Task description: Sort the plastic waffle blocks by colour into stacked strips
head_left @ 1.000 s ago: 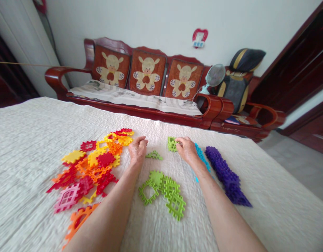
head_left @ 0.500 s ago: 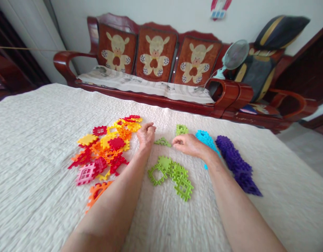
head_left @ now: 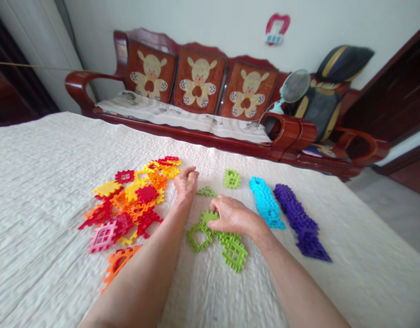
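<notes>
A person's two bare arms are reaching out over a cream quilted bedspread (head_left: 42, 191). The right hand (head_left: 230, 216) is lying palm down on a near cluster of green interlocking tiles (head_left: 232, 250), its fingertips (head_left: 213, 210) touching a solid green tile (head_left: 206, 217) at the cluster's far left. Its grip is looking narrow, but whether it is pinching that tile cannot be told. The left hand (head_left: 185, 184) is resting just beyond, its grip curled into a loose fist with nothing showing inside. A green triangle piece (head_left: 206, 192) is lying just right of that fist, and a green square piece (head_left: 232, 178) farther right. A loose pile of red, orange and yellow tiles (head_left: 134, 200) is spreading to the left. Rows of cyan tiles (head_left: 265, 203) and purple tiles (head_left: 300, 223) are lying side by side to the right. A red wooden sofa (head_left: 291, 136) is standing beyond the bed.
</notes>
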Tool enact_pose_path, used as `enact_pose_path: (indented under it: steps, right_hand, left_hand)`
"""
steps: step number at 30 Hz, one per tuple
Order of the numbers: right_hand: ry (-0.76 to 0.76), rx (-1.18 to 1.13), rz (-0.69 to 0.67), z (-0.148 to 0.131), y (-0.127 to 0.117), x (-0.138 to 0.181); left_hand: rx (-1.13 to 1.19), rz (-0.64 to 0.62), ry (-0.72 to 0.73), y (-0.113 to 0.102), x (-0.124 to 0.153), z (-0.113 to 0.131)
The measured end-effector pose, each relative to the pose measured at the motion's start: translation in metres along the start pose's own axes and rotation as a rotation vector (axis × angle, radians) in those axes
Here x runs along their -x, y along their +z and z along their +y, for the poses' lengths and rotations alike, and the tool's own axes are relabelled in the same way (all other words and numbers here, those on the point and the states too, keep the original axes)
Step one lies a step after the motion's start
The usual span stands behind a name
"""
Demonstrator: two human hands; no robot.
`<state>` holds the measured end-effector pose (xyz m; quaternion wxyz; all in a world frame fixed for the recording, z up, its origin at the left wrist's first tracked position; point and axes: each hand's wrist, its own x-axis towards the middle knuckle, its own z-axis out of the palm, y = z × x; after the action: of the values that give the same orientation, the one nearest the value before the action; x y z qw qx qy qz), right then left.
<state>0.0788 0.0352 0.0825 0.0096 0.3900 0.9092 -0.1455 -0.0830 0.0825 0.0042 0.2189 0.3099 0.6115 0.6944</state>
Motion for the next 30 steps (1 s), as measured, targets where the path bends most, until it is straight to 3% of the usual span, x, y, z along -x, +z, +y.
enact_pose_path:
  steps: [8, 12, 18, 30]
  right_hand:
    - [-0.088, -0.382, -0.118, 0.028, -0.019, -0.002]
    - [-0.001, -0.406, 0.132, 0.057, -0.025, -0.006]
    - [0.196, -0.252, 0.522, 0.094, -0.024, -0.016]
    - [0.174, -0.077, 0.565, 0.104, -0.01, -0.028]
  left_hand:
    - [-0.019, -0.007, -0.021, 0.002, -0.004, -0.009]
    - [0.007, -0.02, -0.043, 0.003, -0.006, -0.013]
    - [-0.011, -0.011, -0.047, 0.004, -0.009, -0.016]
    - [0.016, -0.029, -0.057, 0.003, -0.006, -0.014]
